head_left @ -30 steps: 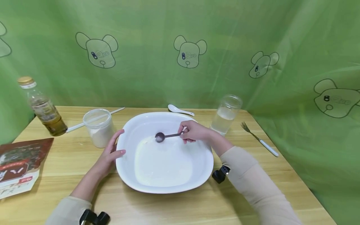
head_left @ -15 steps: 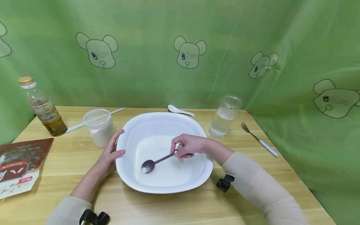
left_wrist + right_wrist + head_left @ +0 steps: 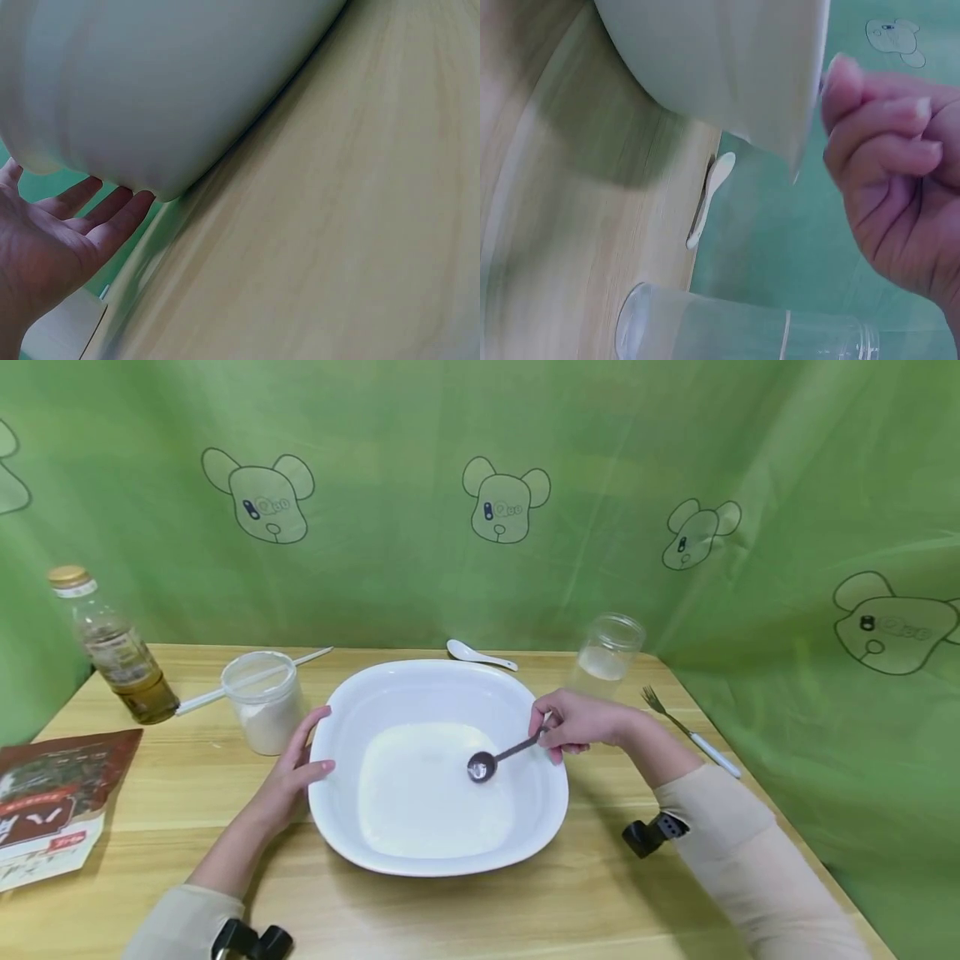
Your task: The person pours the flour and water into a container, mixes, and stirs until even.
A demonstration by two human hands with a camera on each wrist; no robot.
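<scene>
A white oval basin (image 3: 435,843) holds a white liquid or paste. The left hand (image 3: 288,772) rests against its left rim; in the left wrist view the spread fingertips of that hand (image 3: 64,232) touch the basin's outer wall (image 3: 172,90). Over the right rim, the right hand (image 3: 581,722) pinches the handle end of a dark spoon (image 3: 482,767), whose bowl hangs over the basin's right half. In the right wrist view the right hand (image 3: 900,157) has curled fingers beside the basin wall (image 3: 720,60), and the spoon is mostly hidden.
Left of the basin stand a jar of white powder (image 3: 266,710) with a white stick across it, an oil bottle (image 3: 120,652) and a flat packet (image 3: 60,810). Behind lies a white spoon (image 3: 480,655); to the right are a glass jar (image 3: 603,660) and a fork (image 3: 693,735).
The right hand has carried the dark spoon first toward the basin's front left, then back to the right rim. The left hand has stayed in place.
</scene>
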